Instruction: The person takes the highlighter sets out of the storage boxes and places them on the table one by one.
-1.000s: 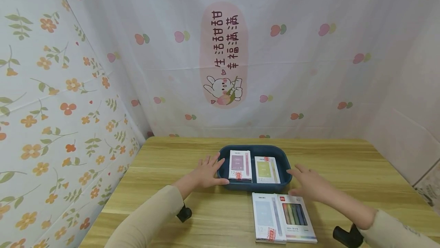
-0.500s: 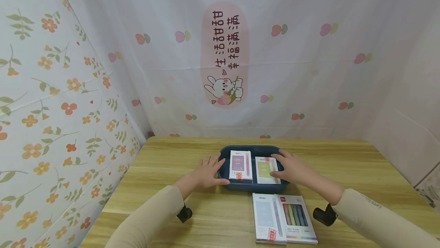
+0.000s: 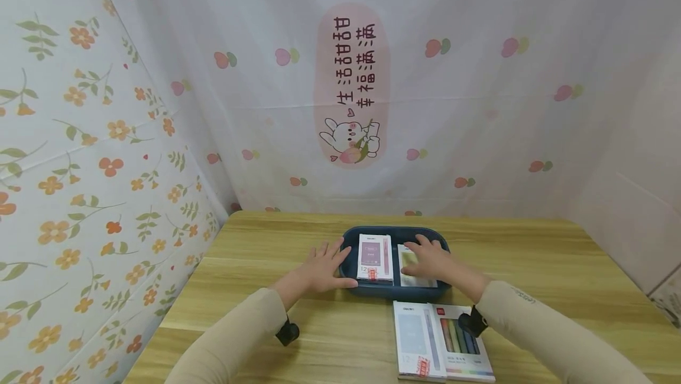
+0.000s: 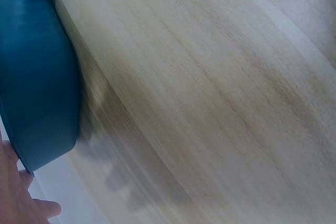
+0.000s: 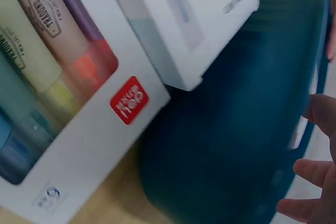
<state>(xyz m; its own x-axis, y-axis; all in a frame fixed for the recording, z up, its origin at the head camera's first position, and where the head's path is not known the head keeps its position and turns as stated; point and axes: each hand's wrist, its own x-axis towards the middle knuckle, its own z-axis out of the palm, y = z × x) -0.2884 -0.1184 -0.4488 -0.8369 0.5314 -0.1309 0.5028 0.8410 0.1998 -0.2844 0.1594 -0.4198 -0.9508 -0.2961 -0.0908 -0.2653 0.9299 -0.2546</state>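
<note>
A dark blue tray holds two white boxes side by side. The left box has a purple label and a red sticker. My right hand lies over the right box, its fingers spread and hiding much of the yellow label; whether they touch the box is unclear. At the tray's left end, my left hand touches the rim with spread fingers. In the left wrist view, its fingertips show beside the tray wall.
In front of the tray lie a white box with a pale blue label and a windowed pack of coloured highlighters, side by side on the wooden table. A patterned curtain hangs behind.
My right hand has moved left from beside the tray to above the right-hand box, covering more of its label. My left hand has stayed at the tray's left rim.
</note>
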